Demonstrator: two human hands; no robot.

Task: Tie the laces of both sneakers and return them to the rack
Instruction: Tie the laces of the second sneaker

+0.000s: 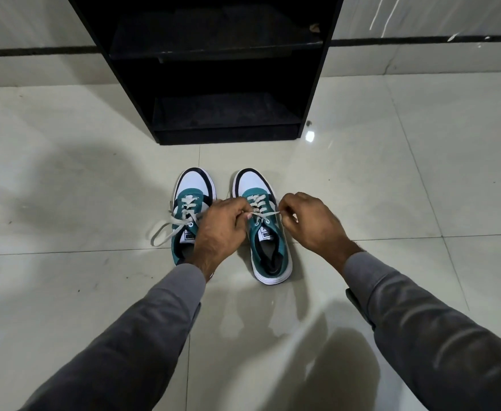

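Note:
Two teal, white and black sneakers stand side by side on the tiled floor, toes pointing at the rack. Over the right sneaker (265,247), my left hand (219,229) pinches one end of its cream lace (261,214) and my right hand (311,223) pinches the other end, with the lace stretched taut between them. The left sneaker (191,185) is partly hidden by my left wrist. Its lace (166,228) lies loose, spilling to the left onto the floor.
A black open shoe rack (219,69) with two visible shelves stands on the floor just beyond the sneakers, against a pale wall. Glossy light floor tiles (65,203) surround the shoes. Both of my sleeves are grey.

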